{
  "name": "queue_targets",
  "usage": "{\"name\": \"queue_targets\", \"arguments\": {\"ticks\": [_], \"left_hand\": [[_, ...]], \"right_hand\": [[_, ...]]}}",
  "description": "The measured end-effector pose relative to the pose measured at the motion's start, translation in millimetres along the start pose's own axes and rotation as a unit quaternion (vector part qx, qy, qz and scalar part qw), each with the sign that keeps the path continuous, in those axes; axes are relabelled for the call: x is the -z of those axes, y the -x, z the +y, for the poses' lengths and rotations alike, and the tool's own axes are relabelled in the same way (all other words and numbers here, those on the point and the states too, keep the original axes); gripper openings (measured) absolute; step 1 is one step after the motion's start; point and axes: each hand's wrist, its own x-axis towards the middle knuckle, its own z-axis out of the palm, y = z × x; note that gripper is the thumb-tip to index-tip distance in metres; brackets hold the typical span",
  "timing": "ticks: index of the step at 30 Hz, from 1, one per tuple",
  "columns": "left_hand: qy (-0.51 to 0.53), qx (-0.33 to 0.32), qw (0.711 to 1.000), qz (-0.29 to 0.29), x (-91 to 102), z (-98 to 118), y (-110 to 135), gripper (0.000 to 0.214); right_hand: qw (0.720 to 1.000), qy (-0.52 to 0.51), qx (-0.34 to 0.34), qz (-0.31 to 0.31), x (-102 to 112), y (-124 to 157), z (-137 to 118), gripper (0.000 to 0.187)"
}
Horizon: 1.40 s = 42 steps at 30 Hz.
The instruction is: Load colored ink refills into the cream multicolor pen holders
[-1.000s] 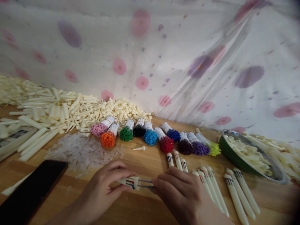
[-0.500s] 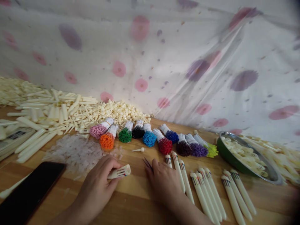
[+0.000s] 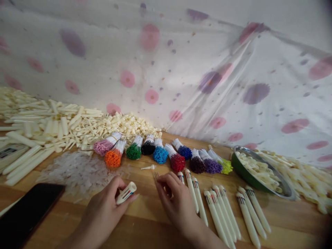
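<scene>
My left hand [image 3: 111, 204] is closed round a cream pen barrel [image 3: 126, 192] with coloured marks near its open end, held just above the wooden table [image 3: 145, 228]. My right hand [image 3: 173, 199] is pinched on a small bunch of thin refills [image 3: 156, 175], whose ends stick up past the fingertips. A row of refill bundles lies just beyond both hands, pink [image 3: 103, 145], orange [image 3: 113, 157], green [image 3: 134, 150], black [image 3: 148, 147], blue [image 3: 160, 154], red [image 3: 177, 160] and purple [image 3: 211, 165]. Right of my right hand lie several finished cream pens [image 3: 220, 212].
A black phone [image 3: 26, 214] lies at the lower left. Small clear plastic bits [image 3: 75, 171] are heaped beside it. Cream pen parts [image 3: 52, 121] are piled along the back left. A green bowl [image 3: 240, 167] of cream parts stands at the right. A spotted cloth [image 3: 181, 69] hangs behind.
My hands have come apart: the refills were drawn out of the barrel and are now in my right hand, moved toward the bundles. The view has shifted slightly right.
</scene>
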Motion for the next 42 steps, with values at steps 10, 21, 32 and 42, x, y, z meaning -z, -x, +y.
{"name": "queue_targets", "arguments": {"ticks": [10,21,32,42], "left_hand": [[-0.077,-0.046,0.996,-0.014,-4.3,7.2,7.1,0.012],[-0.069,-0.042,0.995,-0.054,-4.4,12.8,7.7,0.011],[0.044,0.016,0.991,-0.125,-6.7,21.3,9.8,0.014],[0.09,0.073,0.988,-0.107,-16.0,6.9,-0.2,0.027]], "right_hand": [[0.97,-0.235,-0.021,-0.062,6.4,3.2,-31.5,0.026],[0.926,-0.341,-0.066,-0.151,2.7,-0.2,-31.9,0.024],[0.915,-0.375,-0.072,-0.129,-2.9,3.2,-27.1,0.027],[0.915,-0.369,-0.088,-0.137,-1.9,0.7,-21.5,0.011]]}}
